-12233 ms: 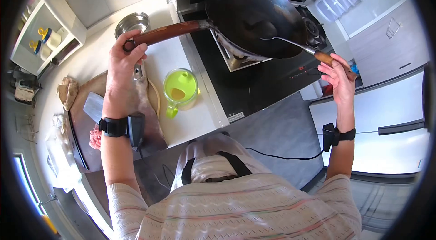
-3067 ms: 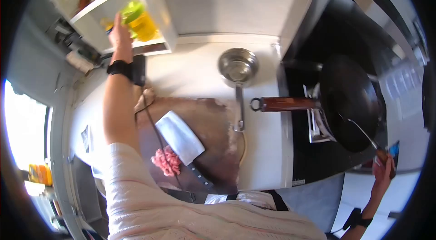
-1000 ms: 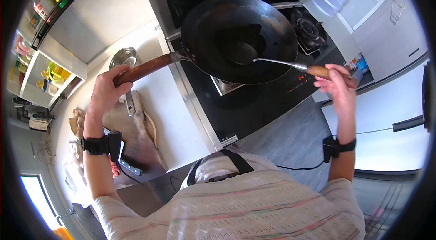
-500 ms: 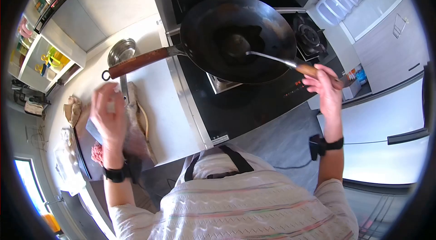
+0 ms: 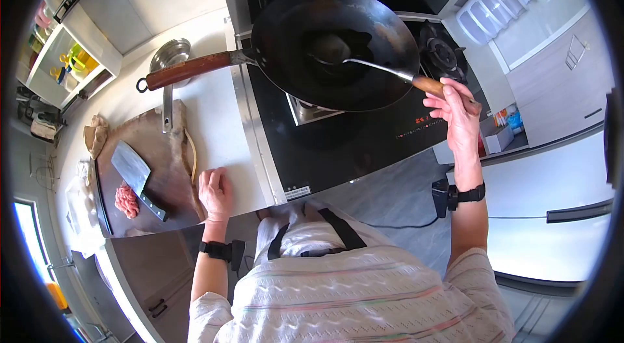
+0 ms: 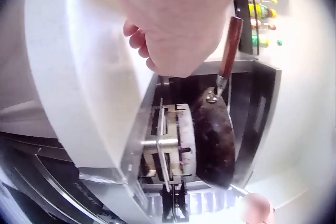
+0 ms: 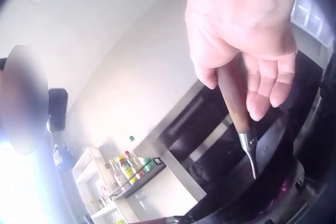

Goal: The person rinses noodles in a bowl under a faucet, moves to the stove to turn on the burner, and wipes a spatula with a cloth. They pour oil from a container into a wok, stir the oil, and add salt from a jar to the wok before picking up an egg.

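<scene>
A dark wok with a wooden handle sits on the left burner, a dark pool of liquid at its bottom. My right hand grips the wooden handle of a ladle, whose bowl lies in that pool. The right wrist view shows the thumb and fingers around this ladle handle. My left hand holds nothing; its fingers are loosely curled at the counter's front edge, beside the chopping board. On the board lie a cleaver and a heap of raw minced meat.
A steel saucepan stands behind the board, its handle reaching over it. The wok handle sticks out above the counter. At the left wall, a shelf holds a jug with yellow liquid. A second burner is at right.
The green-lidded jug went from the counter to the shelf in my left hand. That hand then held the wok handle, let go and dropped to the counter edge. My right hand keeps the ladle.
</scene>
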{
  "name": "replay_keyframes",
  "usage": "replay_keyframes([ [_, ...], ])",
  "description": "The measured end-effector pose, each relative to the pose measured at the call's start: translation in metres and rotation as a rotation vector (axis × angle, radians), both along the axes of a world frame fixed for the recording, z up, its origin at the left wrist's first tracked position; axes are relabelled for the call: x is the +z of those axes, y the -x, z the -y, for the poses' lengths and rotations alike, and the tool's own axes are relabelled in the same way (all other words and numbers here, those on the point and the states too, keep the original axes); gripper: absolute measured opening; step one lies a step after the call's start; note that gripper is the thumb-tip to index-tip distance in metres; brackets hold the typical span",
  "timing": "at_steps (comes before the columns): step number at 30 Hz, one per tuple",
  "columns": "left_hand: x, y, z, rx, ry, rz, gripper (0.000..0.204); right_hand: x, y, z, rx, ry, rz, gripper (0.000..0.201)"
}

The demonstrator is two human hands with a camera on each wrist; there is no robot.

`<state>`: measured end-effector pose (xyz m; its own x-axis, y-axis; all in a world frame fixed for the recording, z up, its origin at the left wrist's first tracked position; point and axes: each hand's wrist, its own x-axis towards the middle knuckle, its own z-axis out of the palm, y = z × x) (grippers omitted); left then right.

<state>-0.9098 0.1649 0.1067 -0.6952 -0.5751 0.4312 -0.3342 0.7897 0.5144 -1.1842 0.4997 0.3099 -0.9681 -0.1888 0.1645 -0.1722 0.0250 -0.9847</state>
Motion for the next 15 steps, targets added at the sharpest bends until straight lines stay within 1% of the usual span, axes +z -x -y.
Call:
replay_keyframes([
  [1, 0.0, 0.001, -0.001, 0.001, 0.0, 0.001, 0.012, -0.001, 0.001, 0.001, -0.012, 0.003, -0.01, 0.024],
  [2, 0.002, 0.003, -0.002, 0.022, 0.017, -0.005, 0.012, 0.005, 0.002, -0.006, -0.035, -0.05, -0.041, 0.024],
  [4, 0.001, 0.004, -0.005, 0.048, 0.025, -0.009, 0.012, 0.028, -0.004, -0.027, -0.059, -0.153, -0.096, 0.023],
  [5, 0.0, 0.005, -0.003, 0.054, 0.031, -0.003, 0.012, 0.035, -0.004, -0.04, -0.065, -0.188, -0.083, 0.023],
  [7, -0.001, 0.004, -0.004, 0.065, 0.036, 0.005, 0.012, 0.039, -0.008, -0.048, 0.016, -0.154, -0.067, 0.022],
  [11, -0.002, 0.005, -0.002, 0.058, 0.05, 0.011, 0.01, 0.003, -0.002, -0.011, 0.04, 0.003, 0.014, 0.023],
  [12, -0.003, 0.004, -0.001, 0.052, 0.056, 0.012, 0.01, -0.004, 0.002, -0.006, 0.035, 0.019, -0.005, 0.024],
  [13, -0.003, 0.003, -0.001, 0.054, 0.062, 0.016, 0.01, -0.008, 0.005, -0.003, 0.028, 0.035, -0.024, 0.024],
  [15, -0.004, 0.003, -0.001, 0.06, 0.044, 0.023, 0.011, 0.005, 0.005, -0.011, 0.0, -0.019, -0.118, 0.024],
])
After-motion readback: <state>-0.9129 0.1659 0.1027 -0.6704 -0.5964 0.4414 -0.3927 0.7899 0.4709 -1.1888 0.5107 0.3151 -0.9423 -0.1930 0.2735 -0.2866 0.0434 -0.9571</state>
